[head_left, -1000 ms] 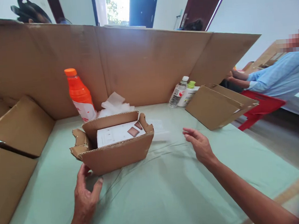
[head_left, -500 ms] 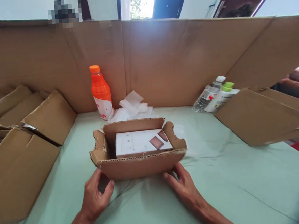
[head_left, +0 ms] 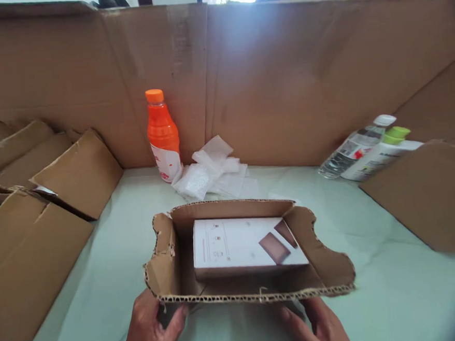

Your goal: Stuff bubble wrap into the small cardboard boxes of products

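An uncovered cardboard box (head_left: 335,267) with cut-out, curved end walls sits in front of me. Inside it lies a flat white carton (head_left: 232,243), printed with small drawings and two brown rectangles. My left hand (head_left: 148,326) is at the box's near left corner, thumb in front and fingers partly hidden by the cardboard. At the near right side my right hand (head_left: 316,325) grips low, its fingertips partly covered by the front rim. Beyond the box, crumpled white bubble wrap (head_left: 212,171) rests on the table beside an orange bottle (head_left: 163,138).
Several cardboard boxes (head_left: 31,257) with raised flaps line the left side. On the right, a clear water bottle (head_left: 351,154) and a white bottle with a green cap (head_left: 378,157) lean by another cardboard box (head_left: 427,193). A tall cardboard wall (head_left: 284,83) closes the back.
The view has tilted down and shifted left. The cardboard box, with the white carton in it, appears nearer and larger, and more of its inside shows. Both hands stay at its near corners.
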The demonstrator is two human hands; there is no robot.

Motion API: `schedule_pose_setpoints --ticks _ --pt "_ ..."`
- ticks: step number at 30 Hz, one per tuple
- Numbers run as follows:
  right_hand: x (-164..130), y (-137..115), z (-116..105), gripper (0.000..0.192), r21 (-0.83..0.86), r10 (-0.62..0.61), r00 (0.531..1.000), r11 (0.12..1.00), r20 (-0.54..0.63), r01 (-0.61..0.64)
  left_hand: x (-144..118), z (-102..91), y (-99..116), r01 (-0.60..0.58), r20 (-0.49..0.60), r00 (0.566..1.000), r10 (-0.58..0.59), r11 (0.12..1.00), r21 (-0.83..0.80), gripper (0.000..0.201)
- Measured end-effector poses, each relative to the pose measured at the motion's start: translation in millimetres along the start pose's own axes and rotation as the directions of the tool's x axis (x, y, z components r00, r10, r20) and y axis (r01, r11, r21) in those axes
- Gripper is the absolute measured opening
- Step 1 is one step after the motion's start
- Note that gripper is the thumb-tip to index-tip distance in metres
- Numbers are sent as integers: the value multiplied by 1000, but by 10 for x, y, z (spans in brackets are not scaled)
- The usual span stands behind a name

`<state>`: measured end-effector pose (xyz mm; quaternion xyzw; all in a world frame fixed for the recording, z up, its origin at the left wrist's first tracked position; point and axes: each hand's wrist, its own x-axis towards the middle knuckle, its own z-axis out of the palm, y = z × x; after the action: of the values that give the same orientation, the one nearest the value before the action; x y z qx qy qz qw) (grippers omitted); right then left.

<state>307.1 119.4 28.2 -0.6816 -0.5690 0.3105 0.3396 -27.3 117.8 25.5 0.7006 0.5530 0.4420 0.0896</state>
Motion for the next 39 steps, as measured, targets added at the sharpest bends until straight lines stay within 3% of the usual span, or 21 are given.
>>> schedule_pose_setpoints --ticks 3,7,10,12,14,16,18,21,23,25,27,29,32,34,36,37,39 --pt "176 -192 -18 51 44 -79 993 996 88 76 -45 25 -61 80 7 997 -81 997 14 15" --pt "219 -278 -52 53 36 -177 979 984 105 174 -98 90 -121 203 29 979 -202 979 -31 24" --pt "196 -252 -197 48 -88 -288 958 954 9 287 -98 103 -136 212 53 976 -210 976 -47 26" --pt "234 -253 -342 45 -196 -386 918 910 -85 365 -81 74 -133 204 73 977 -201 978 -39 27" --pt "351 -274 -473 47 -302 -469 879 853 -87 425 -47 29 -117 216 76 974 -213 976 -27 30" --pt "536 -290 -551 57 -379 -485 874 806 17 455 6 -14 -88 230 87 970 -228 973 -11 30" --pt "730 -286 -573 68 -429 -427 889 781 164 454 66 -44 -50 223 105 969 -222 975 5 29" --pt "858 -266 -568 48 -484 -320 898 760 303 434 137 -70 2 204 115 972 -204 979 7 26" --pt "764 -241 -582 25 -490 -322 894 751 312 442 163 -77 18 221 129 967 -218 975 -8 25" --pt "539 -192 -619 16 -468 -369 881 748 297 471 180 -76 16 265 155 954 -258 964 -30 26" --pt "245 -127 -667 19 -435 -411 859 742 305 509 190 -75 13 340 202 926 -318 936 -87 30" --pt "-43 -68 -710 33 -420 -432 836 725 338 545 184 -86 33 442 217 890 -401 876 -194 45" --pt "-359 -12 -744 56 -491 -434 835 675 340 551 88 -163 159 510 83 855 -512 801 -313 80" --pt "-484 7 -739 54 -571 -421 856 640 300 515 -68 -246 326 455 -70 865 -496 837 -304 89" --pt "-576 7 -708 41 -607 -408 870 627 279 488 -293 -310 552 372 -144 898 -416 892 -256 80" --pt "-621 -4 -680 33 -597 -403 868 633 290 493 -419 -318 679 341 -123 920 -372 915 -216 72" --pt "-725 -54 -603 19 -532 -406 847 660 343 531 -664 -274 934 265 26 964 -264 956 -130 57"
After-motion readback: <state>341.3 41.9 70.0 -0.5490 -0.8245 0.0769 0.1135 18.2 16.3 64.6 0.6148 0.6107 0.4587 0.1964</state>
